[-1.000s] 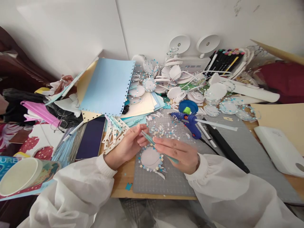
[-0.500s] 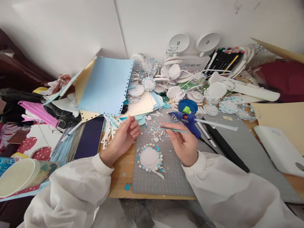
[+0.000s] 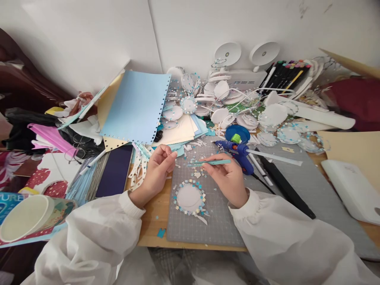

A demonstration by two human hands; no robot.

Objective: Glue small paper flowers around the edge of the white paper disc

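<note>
Pale teal tweezers (image 3: 218,162) are held in my right hand (image 3: 228,178), their tips pointing left over loose paper stars (image 3: 197,169) on the grey cutting mat (image 3: 190,231). To the left, my left hand (image 3: 158,170) is closed, thumb against the fingers; whatever it may pinch is too small to make out. In front of both hands a round white disc (image 3: 189,196) lies on the mat, ringed with small blue, cream and white stars. A white paper strip (image 3: 202,219) sticks out at its lower right edge.
A blue glue gun (image 3: 242,152) with a white glue stick lies right of my right hand. Blue punched paper (image 3: 136,107) leans at the back left. Star-decorated white discs (image 3: 219,114) crowd the back. A paper cup (image 3: 26,217) stands at the left.
The tweezers have tipped lower, their points now down near the loose stars. My left hand's thumb has moved up against its fingers. The view has shifted slightly.
</note>
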